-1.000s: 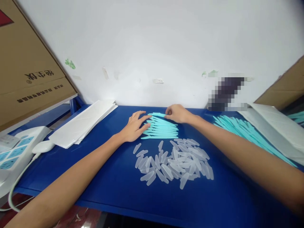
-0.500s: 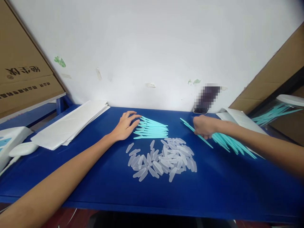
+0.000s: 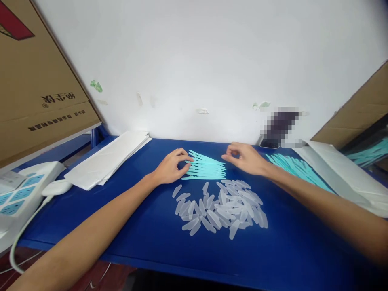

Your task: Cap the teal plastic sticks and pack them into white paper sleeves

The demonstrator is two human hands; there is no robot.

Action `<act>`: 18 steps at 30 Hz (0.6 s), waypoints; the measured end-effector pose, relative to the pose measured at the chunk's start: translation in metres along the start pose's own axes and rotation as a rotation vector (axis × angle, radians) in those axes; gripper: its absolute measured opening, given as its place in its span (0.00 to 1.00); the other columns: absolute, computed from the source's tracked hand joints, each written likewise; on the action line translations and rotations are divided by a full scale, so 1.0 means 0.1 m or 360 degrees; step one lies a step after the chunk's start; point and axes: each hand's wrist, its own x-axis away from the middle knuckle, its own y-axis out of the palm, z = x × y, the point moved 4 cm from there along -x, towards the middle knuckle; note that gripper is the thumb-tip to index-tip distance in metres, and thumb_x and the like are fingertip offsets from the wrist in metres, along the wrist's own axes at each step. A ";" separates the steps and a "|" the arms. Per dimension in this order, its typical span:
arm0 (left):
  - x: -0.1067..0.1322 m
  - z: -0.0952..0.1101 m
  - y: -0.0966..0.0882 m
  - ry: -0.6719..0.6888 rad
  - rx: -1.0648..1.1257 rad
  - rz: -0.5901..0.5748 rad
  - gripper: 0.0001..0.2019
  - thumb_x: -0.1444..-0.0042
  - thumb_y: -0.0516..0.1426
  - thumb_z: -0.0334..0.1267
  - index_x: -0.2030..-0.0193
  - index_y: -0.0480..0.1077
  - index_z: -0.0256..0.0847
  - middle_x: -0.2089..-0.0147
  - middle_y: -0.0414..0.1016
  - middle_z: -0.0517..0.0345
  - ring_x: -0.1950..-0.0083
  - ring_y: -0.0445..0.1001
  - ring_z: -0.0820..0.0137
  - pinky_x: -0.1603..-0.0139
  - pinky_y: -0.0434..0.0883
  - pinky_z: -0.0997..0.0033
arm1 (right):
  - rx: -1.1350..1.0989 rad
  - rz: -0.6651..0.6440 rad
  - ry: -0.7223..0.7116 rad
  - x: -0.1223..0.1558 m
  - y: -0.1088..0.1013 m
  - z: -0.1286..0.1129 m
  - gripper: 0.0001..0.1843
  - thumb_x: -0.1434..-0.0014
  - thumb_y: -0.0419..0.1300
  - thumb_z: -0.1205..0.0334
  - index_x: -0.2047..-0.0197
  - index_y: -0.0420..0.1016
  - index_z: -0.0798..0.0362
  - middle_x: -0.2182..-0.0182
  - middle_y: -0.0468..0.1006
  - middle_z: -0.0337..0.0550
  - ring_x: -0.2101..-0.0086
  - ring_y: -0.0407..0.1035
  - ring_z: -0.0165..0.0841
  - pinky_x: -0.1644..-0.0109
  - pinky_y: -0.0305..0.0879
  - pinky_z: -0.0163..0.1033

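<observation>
Left hand (image 3: 172, 166) was half-curled, fingertips at left ends of the fanned teal sticks (image 3: 207, 170) on the counter (image 3: 145, 238), grip unclear; right hand (image 3: 244, 158) was loosely curled off their right ends, nothing visible in it. A sideways nudge could've skewed them into the translucent pieces (image 3: 221, 208) just in front. White packaging (image 3: 336, 169) crowded the loose teal pile (image 3: 298, 171) at right.

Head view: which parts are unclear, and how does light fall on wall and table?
In the head view, coarse pixel blocks mask most of the phone, and the right forearm looks soft near the right edge; also in the head view, the wall is bright, while the blue table is darker beneath that forearm.
</observation>
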 end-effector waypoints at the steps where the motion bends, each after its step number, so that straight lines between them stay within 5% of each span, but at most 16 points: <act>1: 0.00 0.00 0.00 0.0004 -0.0022 -0.0004 0.14 0.35 0.53 0.41 0.52 0.78 0.40 0.55 0.72 0.51 0.56 0.73 0.65 0.60 0.73 0.67 | -0.0022 -0.0013 0.0005 -0.04 0.08 -0.01 0.18 0.36 0.56 0.45 0.66 0.73 0.51 0.66 0.74 0.42 0.70 0.65 0.32 0.65 0.58 0.40; 5: 0.00 -0.01 -0.07 0.0021 -0.0065 -0.0048 0.12 0.37 0.54 0.40 0.57 0.78 0.39 0.62 0.73 0.53 0.63 0.72 0.68 0.65 0.69 0.69 | -0.0116 -0.0182 -0.0122 -0.13 0.35 0.05 0.19 0.39 0.59 0.44 0.55 0.76 0.50 0.63 0.72 0.43 0.68 0.65 0.33 0.64 0.59 0.39; 9: -0.03 0.20 -0.13 0.0068 0.0008 -0.0240 0.12 0.37 0.55 0.41 0.66 0.76 0.39 0.73 0.68 0.60 0.72 0.65 0.72 0.69 0.64 0.70 | -0.0235 -0.0180 -0.0182 -0.12 0.42 0.12 0.16 0.38 0.58 0.47 0.61 0.76 0.51 0.65 0.70 0.43 0.68 0.65 0.33 0.63 0.60 0.40; 14: -0.01 0.64 0.01 0.0321 -0.0067 -0.0623 0.13 0.34 0.56 0.43 0.54 0.80 0.41 0.67 0.73 0.57 0.66 0.70 0.69 0.64 0.65 0.67 | -0.0373 -0.0158 -0.0184 -0.07 0.41 0.15 0.18 0.34 0.54 0.47 0.62 0.75 0.52 0.65 0.70 0.43 0.69 0.64 0.32 0.63 0.61 0.40; 18: 0.03 0.75 0.10 0.0479 -0.0273 -0.0657 0.16 0.31 0.53 0.48 0.48 0.80 0.46 0.61 0.72 0.52 0.63 0.70 0.66 0.58 0.66 0.63 | -0.0356 -0.0161 -0.0202 -0.04 0.40 0.15 0.18 0.34 0.55 0.46 0.61 0.75 0.52 0.64 0.69 0.44 0.67 0.65 0.33 0.62 0.61 0.41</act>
